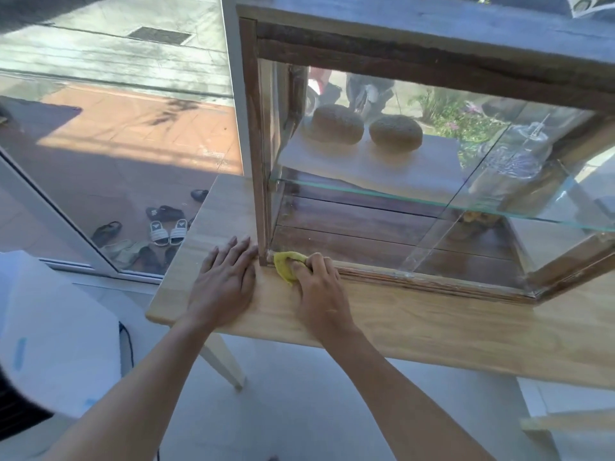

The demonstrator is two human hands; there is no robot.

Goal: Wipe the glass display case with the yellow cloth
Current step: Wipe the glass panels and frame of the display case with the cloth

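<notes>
Head view: right hand (319, 277) grip bunches the yellow cloth (285, 266) against the bottom-left corner of the glass display case (382, 207), probably to reach the frame's groove. Left hand (224, 281), released, lies flat on the tabletop (432, 327), likely bracing.

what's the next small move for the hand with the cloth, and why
Probably slide the right hand to the right along the bottom front rail of the display case. The yellow cloth is bunched at the case's lower left corner, so the rest of that rail and the glass above it lie to the right. The left hand lies flat on the table beside the corner post and can stay there as a brace.
</notes>
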